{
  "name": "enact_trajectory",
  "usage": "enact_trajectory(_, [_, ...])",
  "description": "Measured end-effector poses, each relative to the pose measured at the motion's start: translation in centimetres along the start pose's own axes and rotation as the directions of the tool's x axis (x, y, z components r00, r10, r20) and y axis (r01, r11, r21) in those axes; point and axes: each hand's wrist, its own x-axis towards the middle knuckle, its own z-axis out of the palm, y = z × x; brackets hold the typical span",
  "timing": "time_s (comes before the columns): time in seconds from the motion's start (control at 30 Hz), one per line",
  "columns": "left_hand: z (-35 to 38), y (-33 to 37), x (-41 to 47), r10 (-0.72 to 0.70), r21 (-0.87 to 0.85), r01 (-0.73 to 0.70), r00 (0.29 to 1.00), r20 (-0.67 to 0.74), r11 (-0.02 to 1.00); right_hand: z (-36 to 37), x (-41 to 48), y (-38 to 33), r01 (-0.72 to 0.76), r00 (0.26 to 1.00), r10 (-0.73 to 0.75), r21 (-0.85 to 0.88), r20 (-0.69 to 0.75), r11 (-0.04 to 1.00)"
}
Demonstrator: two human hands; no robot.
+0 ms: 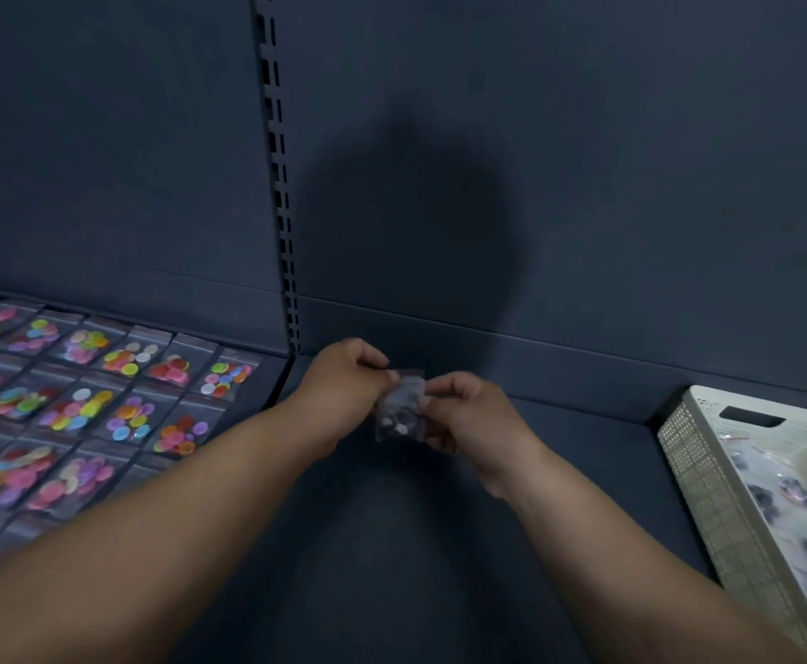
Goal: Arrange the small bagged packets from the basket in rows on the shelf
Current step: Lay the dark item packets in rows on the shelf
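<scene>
A small clear packet [400, 407] with dark and pale pieces inside hangs above the dark shelf [392, 543], near the back wall. My left hand [344, 390] pinches its top left corner. My right hand [468, 414] pinches its right edge. A white perforated basket [694, 472] stands at the right on the shelf, holding several more clear packets [785, 500] of dark pieces.
On the neighbouring shelf section at the left, several packets of colourful round pieces [80, 404] lie in rows. A slotted upright [279, 184] divides the two sections of the dark back wall. Bare shelf lies below my forearms.
</scene>
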Motion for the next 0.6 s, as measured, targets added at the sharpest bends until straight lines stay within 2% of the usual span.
enact_trajectory(0.03, [-0.3, -0.3, 0.5, 0.039, 0.123, -0.034, 0.999, -0.037, 0.992, 0.0, 0.5, 0.1, 0.026, 0.998, -0.034, -0.141, -0.055, 0.990])
enact_trajectory(0.07, [-0.6, -0.7, 0.8, 0.083, 0.262, -0.066, 0.995, -0.055, 0.963, -0.3, 1.0, 0.3, 0.076, 0.987, -0.120, -0.354, -0.106, 0.932])
enact_trajectory(0.1, [-0.9, -0.9, 0.7, 0.135, 0.387, -0.102, 0.989, -0.058, 0.916, -0.7, 1.1, 0.5, 0.121, 0.967, -0.225, -0.567, -0.118, 0.815])
enact_trajectory(0.17, [-0.9, -1.6, 0.2, 0.238, 0.547, -0.192, 0.971, -0.012, 0.815, -1.5, 0.6, 0.9, 0.206, 0.916, -0.397, -0.776, -0.062, 0.596])
enact_trajectory(0.27, [0.2, -3.2, -0.9, 0.316, 0.630, -0.365, 0.929, 0.195, 0.685, -3.2, -1.0, 2.7, 0.268, 0.881, -0.473, -0.840, 0.015, 0.472])
enact_trajectory(0.37, [1.3, -4.5, -1.2, 0.294, 0.682, -0.470, 0.883, 0.366, 0.560, -5.0, -2.1, 5.1, 0.277, 0.901, -0.424, -0.877, 0.094, 0.394])
enact_trajectory(0.5, [1.5, -4.5, -1.2, 0.223, 0.743, -0.510, 0.860, 0.460, 0.433, -5.0, -2.5, 6.7, 0.319, 0.917, -0.348, -0.885, 0.197, 0.340])
enact_trajectory(0.6, [1.4, -4.4, -1.2, 0.211, 0.747, -0.520, 0.853, 0.477, 0.414, -4.0, -1.7, 6.3, 0.349, 0.915, -0.334, -0.861, 0.227, 0.371])
